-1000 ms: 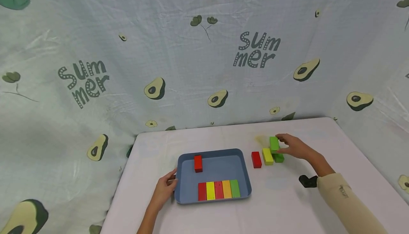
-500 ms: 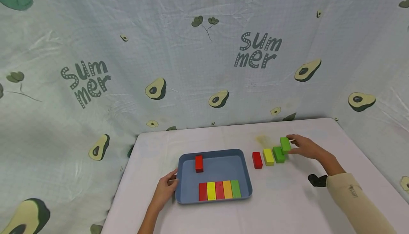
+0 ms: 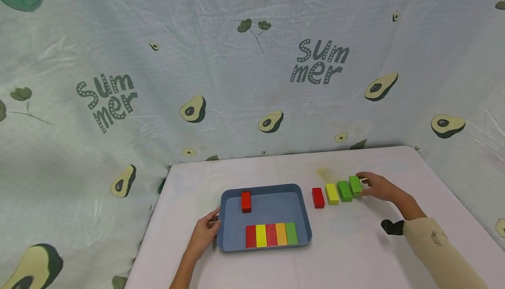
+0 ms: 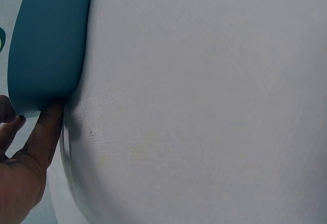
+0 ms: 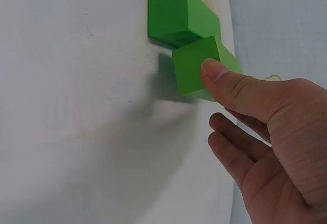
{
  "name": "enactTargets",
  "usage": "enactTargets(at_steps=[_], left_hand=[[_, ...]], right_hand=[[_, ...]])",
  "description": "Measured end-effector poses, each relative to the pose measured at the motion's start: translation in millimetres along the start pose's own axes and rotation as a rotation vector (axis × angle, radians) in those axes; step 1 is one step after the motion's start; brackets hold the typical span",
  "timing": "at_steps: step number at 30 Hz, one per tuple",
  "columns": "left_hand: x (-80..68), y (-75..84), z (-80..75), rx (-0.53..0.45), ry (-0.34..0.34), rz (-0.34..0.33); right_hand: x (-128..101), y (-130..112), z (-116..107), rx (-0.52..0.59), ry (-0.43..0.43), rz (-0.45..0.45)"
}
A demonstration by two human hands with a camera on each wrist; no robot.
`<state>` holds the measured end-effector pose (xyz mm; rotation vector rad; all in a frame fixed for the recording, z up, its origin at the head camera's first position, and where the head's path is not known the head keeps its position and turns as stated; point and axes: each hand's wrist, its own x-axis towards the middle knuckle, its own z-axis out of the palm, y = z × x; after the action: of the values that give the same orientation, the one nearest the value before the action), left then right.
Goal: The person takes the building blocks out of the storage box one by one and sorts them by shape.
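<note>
My right hand (image 3: 379, 186) pinches a light green block (image 3: 355, 185) between thumb and fingers, just right of a darker green block (image 3: 344, 191). In the right wrist view, my thumb lies on the near end of the light green block, close over the table with a shadow beneath. My left hand (image 3: 203, 233) touches the left wall of a blue-grey tray (image 3: 221, 232). The left wrist view shows its fingers (image 4: 45, 137) fairly straight against the tray's end.
In the tray lie a lone red block (image 3: 246, 202) and a row of several coloured blocks, including a yellow block (image 3: 261, 235). Right of it stand a red block (image 3: 318, 198) and a yellow block (image 3: 332, 194). A patterned cloth (image 3: 229, 69) hangs behind the table.
The right hand has carried the light green block rightward from above the darker green block, then lowered it alongside that block. The left hand stays at the tray.
</note>
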<state>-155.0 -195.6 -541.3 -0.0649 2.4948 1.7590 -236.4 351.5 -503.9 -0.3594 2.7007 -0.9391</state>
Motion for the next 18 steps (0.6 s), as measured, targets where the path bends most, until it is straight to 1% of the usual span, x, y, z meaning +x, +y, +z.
enactTargets(at_steps=[3, 10, 18], left_hand=[[-0.3, -1.4, -0.6, -0.002, 0.002, -0.004], [-1.9, 1.9, 0.6, -0.010, -0.006, -0.006], [-1.6, 1.9, 0.4, -0.010, -0.014, -0.008]], right_hand=[[1.1, 1.0, 3.9, 0.008, -0.004, 0.005], [1.3, 3.3, 6.7, -0.003, -0.013, 0.041], [1.7, 5.8, 7.0, 0.025, -0.014, 0.045]])
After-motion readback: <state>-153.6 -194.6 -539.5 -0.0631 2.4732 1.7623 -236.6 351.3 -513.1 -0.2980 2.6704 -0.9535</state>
